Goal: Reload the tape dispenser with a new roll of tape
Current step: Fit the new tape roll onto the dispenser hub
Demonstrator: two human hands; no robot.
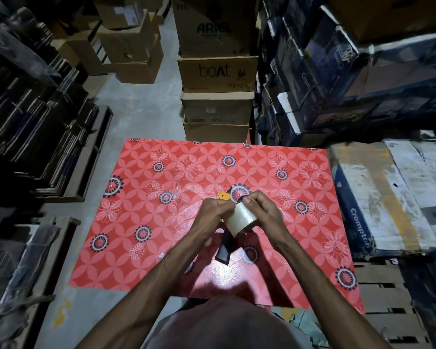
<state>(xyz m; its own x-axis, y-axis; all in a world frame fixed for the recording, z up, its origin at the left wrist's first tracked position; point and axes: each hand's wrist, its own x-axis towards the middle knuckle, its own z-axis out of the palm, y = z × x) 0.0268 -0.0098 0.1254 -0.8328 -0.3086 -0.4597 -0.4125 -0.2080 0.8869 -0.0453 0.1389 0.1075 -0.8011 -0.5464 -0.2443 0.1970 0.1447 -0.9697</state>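
A roll of clear tape (242,219) sits on a tape dispenser held above the red flowered table (176,172). The dispenser's black handle (224,250) points down toward me, and its yellow front part (223,196) pokes out beyond my fingers. My left hand (212,214) grips the dispenser body on the left of the roll. My right hand (261,210) wraps the roll's right side, thumb and fingers pinched at its top edge. Most of the dispenser frame is hidden behind both hands.
Stacked cardboard boxes (217,71) stand just beyond the table's far edge. Dark cartons (337,79) pile up at the right, and a worn box (378,197) lies beside the table. Shelves of flat stock (35,137) line the left across a grey floor strip.
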